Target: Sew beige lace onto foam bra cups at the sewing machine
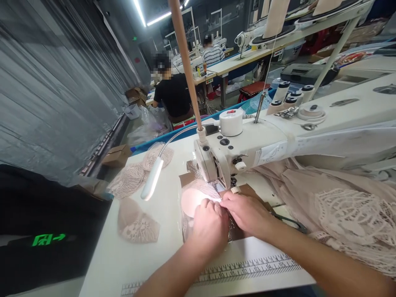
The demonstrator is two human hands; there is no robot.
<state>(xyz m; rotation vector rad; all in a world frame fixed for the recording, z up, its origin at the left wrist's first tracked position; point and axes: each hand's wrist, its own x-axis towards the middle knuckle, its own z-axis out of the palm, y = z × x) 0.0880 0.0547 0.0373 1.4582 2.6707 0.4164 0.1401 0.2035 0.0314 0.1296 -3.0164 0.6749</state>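
Observation:
A beige lace bra cup (191, 200) lies under the needle area of the white sewing machine (213, 161), brightly lit by a lamp. My left hand (209, 222) rests on its near side, fingers curled down and closed on the fabric. Beside it, my right hand (246, 210) pinches the cup's right edge just in front of the presser foot. The two hands nearly touch at the fingertips. What lies beneath the fingers is hidden. To the left, a separate sheer lace piece (137, 222) lies flat on the white table (108, 251).
More lace cups (133, 179) lie at the table's back left, near the bendable lamp (153, 179). Lace fabric (349, 206) is heaped on the right. A printed ruler (244, 270) runs along the front edge. Thread cones (280, 93) stand behind the machine; two people sit at farther machines.

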